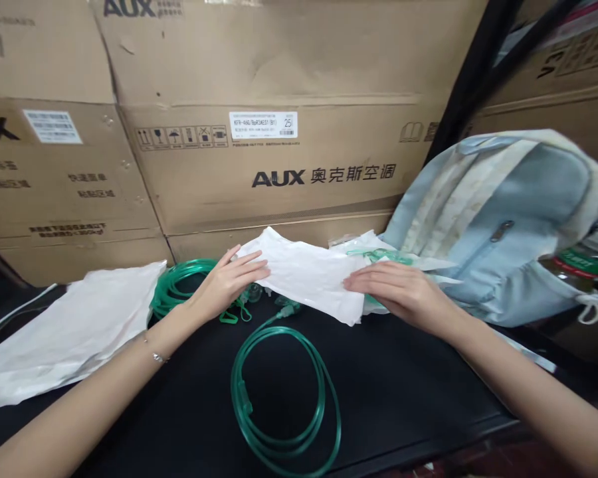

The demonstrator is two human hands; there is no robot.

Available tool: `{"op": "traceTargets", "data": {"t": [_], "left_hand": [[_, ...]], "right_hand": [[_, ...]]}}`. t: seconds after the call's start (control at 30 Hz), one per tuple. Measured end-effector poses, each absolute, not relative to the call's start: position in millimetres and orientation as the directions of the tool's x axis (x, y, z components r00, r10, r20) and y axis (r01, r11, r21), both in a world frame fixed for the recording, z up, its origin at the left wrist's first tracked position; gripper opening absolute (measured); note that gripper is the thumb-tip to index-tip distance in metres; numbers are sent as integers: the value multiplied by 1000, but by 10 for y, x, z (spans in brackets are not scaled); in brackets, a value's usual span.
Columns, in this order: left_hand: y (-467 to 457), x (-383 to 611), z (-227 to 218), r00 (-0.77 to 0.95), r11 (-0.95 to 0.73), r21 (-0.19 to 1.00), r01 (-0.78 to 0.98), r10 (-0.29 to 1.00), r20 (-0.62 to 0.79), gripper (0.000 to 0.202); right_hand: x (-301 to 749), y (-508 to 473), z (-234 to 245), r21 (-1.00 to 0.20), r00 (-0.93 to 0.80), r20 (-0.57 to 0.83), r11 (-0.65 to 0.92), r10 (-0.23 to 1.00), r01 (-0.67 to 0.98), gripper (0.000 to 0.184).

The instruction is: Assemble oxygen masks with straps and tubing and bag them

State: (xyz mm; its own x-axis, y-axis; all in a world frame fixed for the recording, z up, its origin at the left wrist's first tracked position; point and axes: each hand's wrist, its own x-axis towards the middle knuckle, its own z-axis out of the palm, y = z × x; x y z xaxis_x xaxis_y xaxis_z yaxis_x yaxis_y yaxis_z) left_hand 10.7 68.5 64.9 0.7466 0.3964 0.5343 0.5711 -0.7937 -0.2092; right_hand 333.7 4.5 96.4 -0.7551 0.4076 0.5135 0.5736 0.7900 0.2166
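A white paper-like pouch (303, 269) is stretched between my two hands above the black table. My left hand (232, 279) grips its left end, with the fingers lying over the front and the thumb hidden. At the right end my right hand (398, 289) pinches the pouch, fingers together. Below it lies a loose coil of green tubing (323, 392), with a connector at its upper end. Behind my left hand is a bundled coil of green tubing (177, 282), beside a small green clip (228, 318).
A stack of white pouches (74, 325) lies at the left. More packaging with green parts (379, 255) sits behind my right hand. A light blue backpack (498, 219) with a bottle (585, 255) stands at the right. Large cardboard boxes (279, 73) form the back wall.
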Motion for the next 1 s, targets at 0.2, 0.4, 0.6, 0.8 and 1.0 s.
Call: {"op": "traceTargets", "data": {"t": [0.2, 0.4, 0.6, 0.8, 1.0], "left_hand": [[412, 451, 501, 542, -646, -57, 761, 585, 604, 38], [69, 391, 307, 519, -538, 203, 818, 843, 140, 39], [337, 365, 221, 600, -595, 213, 775, 798, 49, 28], [419, 267, 216, 613, -616, 112, 779, 787, 63, 24], [351, 215, 202, 674, -684, 78, 725, 729, 122, 20]], "right_hand": [[3336, -99, 723, 294, -562, 730, 564, 388, 771, 21], [3097, -35, 629, 401, -556, 753, 423, 352, 812, 21], [2821, 117, 566, 329, -490, 704, 375, 514, 867, 25], [2777, 139, 560, 50, -379, 576, 432, 724, 901, 19], [2641, 345, 566, -185, -262, 469, 384, 843, 905, 18]]}}
